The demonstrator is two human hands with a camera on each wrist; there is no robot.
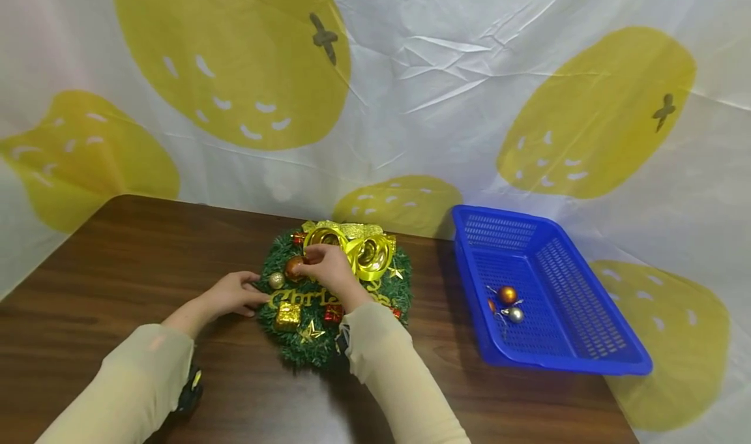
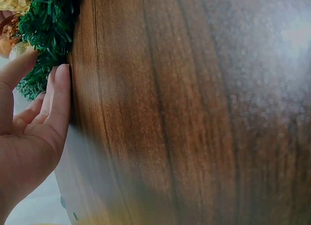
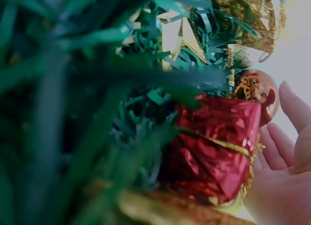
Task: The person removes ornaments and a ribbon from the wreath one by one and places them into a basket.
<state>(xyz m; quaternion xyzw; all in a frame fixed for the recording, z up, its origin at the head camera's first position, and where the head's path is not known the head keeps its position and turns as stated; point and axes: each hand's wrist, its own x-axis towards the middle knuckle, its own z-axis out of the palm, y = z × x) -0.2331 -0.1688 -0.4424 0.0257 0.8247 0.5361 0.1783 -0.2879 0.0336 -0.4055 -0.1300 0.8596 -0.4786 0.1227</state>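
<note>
A green tinsel Christmas wreath (image 1: 313, 353) lies on the table, bearing golden bells (image 1: 375, 256), gold lettering, stars and small wrapped boxes. My right hand (image 1: 336, 273) reaches over it and holds a shiny copper-orange bauble (image 1: 294, 269) at the wreath's upper left; in the right wrist view the thumb touches that bauble (image 3: 265, 96) behind a red gift box (image 3: 216, 147). At the wreath's left edge my left hand (image 1: 231, 294) grips the rim, thumb near a small gold bauble (image 1: 276, 280). In the left wrist view its fingers (image 2: 59, 89) lie along the outer side of the greenery (image 2: 48, 30).
To the right, a blue plastic basket (image 1: 551, 369) holds orange baubles (image 1: 507, 295) and a silver one (image 1: 515, 315). Brown wood-grain table (image 1: 193, 255) surrounds the wreath. Behind it hangs a white cloth (image 1: 411, 92) with yellow fruit shapes.
</note>
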